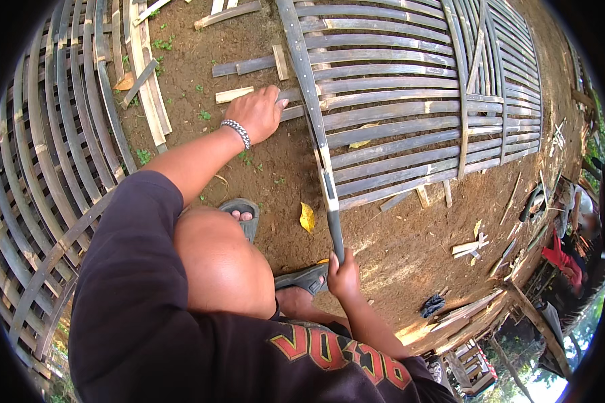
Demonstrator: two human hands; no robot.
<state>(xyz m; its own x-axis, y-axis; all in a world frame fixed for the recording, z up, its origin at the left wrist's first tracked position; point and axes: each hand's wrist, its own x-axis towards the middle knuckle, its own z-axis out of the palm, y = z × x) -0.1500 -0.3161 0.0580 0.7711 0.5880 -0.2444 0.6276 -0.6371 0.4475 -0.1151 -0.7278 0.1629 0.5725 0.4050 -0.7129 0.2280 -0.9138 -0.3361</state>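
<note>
left hand (257,113): fingers pressed on flat split-bamboo slat (296,111) | right hand (343,274): fingers wrapped round long grey bamboo strip (316,127) | woven lattice panel (410,101), bare earth

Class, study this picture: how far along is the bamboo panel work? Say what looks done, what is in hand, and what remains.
Done: the bamboo panel already has many slats laid in rows under cross strips. In hand: the left hand presses on the slat ends at the panel's edge, while the right hand grips the lower end of a long dark edge strip lying across them. Left: loose offcuts lie on the soil; whether that strip is fastened cannot be told.
</note>
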